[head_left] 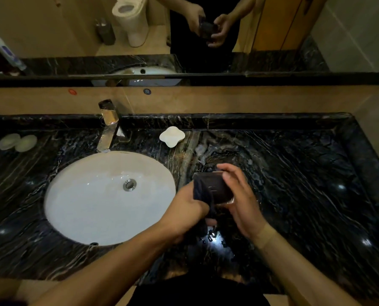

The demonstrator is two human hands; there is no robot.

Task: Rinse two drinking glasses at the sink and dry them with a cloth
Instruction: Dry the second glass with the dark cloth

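Note:
My right hand [241, 199] grips a clear drinking glass [222, 191] from the right side, above the dark marble counter to the right of the sink. My left hand [188, 208] holds a dark cloth [200, 191] that is pushed against and into the glass, with its loose end hanging down below my fingers. The glass lies tilted on its side between both hands. The white oval sink [91, 202] lies to the left, with no water running from the faucet [108, 127]. A second glass is not visible.
A white soap dish [172, 136] sits behind the sink on the counter [305, 184]. Two pale round soaps [17, 141] lie at the far left. A mirror [184, 34] runs along the back wall. Water drops glint on the counter near my wrists.

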